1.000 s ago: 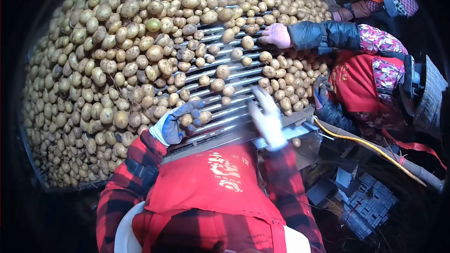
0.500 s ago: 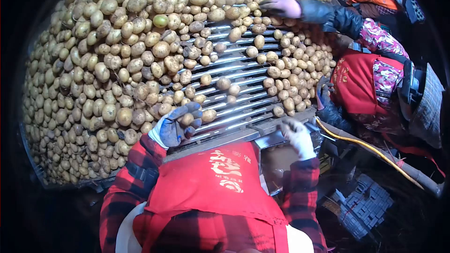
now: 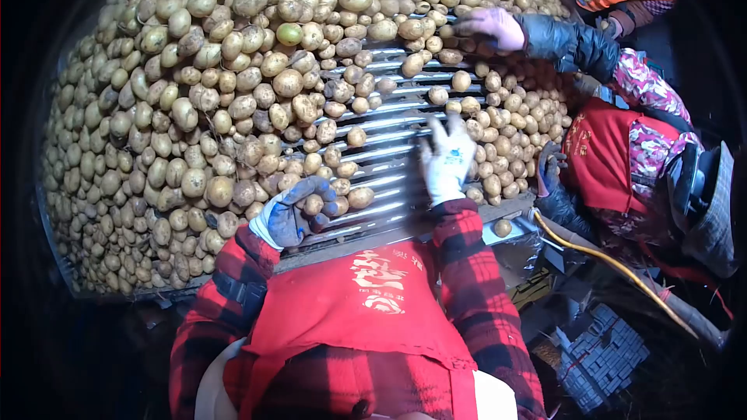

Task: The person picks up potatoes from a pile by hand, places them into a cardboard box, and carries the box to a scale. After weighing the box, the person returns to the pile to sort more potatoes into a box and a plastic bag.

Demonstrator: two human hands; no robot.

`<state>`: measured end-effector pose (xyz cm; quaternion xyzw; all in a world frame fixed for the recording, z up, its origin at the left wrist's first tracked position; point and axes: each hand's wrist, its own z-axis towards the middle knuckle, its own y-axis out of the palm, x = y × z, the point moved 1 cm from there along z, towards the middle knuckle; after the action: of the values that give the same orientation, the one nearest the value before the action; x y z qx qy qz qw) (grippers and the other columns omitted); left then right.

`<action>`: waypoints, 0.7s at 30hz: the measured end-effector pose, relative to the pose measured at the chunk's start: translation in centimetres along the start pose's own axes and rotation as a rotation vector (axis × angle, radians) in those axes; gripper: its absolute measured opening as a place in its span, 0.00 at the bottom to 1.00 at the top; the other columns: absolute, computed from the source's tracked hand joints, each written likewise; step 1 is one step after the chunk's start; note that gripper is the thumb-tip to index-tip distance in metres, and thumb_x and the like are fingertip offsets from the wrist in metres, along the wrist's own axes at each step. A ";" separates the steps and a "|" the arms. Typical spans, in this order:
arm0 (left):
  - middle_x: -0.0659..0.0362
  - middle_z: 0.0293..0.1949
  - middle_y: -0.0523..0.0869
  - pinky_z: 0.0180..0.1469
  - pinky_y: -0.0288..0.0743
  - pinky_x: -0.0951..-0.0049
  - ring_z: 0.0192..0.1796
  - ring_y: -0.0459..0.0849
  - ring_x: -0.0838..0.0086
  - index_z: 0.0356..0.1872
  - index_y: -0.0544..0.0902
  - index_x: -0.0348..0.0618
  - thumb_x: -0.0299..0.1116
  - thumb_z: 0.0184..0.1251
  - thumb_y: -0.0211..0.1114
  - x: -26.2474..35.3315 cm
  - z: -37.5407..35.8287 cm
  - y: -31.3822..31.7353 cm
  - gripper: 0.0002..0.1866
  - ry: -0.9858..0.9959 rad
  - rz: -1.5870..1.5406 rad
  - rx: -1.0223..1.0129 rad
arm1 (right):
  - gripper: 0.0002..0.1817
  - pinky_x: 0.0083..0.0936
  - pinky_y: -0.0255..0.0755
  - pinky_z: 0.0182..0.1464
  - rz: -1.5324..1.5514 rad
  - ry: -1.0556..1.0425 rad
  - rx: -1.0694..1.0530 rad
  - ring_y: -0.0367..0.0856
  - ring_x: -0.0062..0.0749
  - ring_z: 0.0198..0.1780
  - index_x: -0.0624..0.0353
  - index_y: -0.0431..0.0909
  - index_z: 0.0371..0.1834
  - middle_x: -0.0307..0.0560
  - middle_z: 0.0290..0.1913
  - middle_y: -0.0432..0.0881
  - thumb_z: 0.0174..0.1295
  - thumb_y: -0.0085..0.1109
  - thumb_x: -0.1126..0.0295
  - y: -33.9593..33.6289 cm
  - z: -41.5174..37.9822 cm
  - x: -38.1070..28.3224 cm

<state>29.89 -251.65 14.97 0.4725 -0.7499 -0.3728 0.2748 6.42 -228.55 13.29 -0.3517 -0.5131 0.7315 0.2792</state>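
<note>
My left hand [image 3: 296, 214], in a grey-blue glove, is closed around a small potato [image 3: 313, 204] at the near edge of the potato heap [image 3: 179, 109]. My right hand [image 3: 448, 157], in a white glove, is stretched flat with fingers spread over the metal roller bars [image 3: 385, 152], close to the potatoes on the right side and holding nothing. One loose potato [image 3: 360, 197] lies on the bars between my two hands.
A co-worker in a red apron [image 3: 603, 157] stands at the right; that person's bare hand [image 3: 492, 26] reaches into the potatoes at the far side. A yellow hose [image 3: 615, 264] runs below the table's edge. Dark crates [image 3: 603, 354] lie at lower right.
My right hand has risen from the table's near right corner up onto the rollers, fingers spread. My left hand has stayed closed on its potato. The co-worker's hand has stayed far up the bars.
</note>
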 end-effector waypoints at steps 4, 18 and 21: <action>0.61 0.44 0.86 0.40 0.81 0.75 0.47 0.86 0.70 0.52 0.84 0.45 0.50 0.76 0.65 0.2 1.7 1.1 0.18 -0.059 -0.044 0.026 | 0.20 0.47 0.78 0.47 0.094 -0.049 -0.169 0.85 0.49 0.43 0.53 0.82 0.54 0.50 0.44 0.84 0.57 0.69 0.66 3.9 4.1 -6.5; 0.54 0.63 0.82 0.54 0.85 0.65 0.64 0.82 0.58 0.72 0.73 0.48 0.40 0.80 0.61 -0.1 5.6 0.5 0.24 -0.025 -0.302 -0.023 | 0.22 0.45 0.76 0.57 0.637 -0.306 -0.195 0.83 0.50 0.53 0.54 0.82 0.58 0.53 0.54 0.84 0.62 0.69 0.62 -0.7 7.6 -9.5; 0.53 0.69 0.79 0.48 0.86 0.70 0.63 0.83 0.58 0.69 0.76 0.49 0.40 0.81 0.58 -0.2 4.3 1.4 0.21 -0.068 -0.284 0.014 | 0.20 0.55 0.67 0.66 0.306 -0.437 -0.010 0.76 0.53 0.64 0.50 0.82 0.59 0.52 0.63 0.80 0.64 0.65 0.61 6.5 10.3 -11.3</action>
<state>26.00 -249.75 13.67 0.5630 -0.6869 -0.4183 0.1903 4.55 -245.02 11.99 -0.2601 -0.5058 0.8212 0.0464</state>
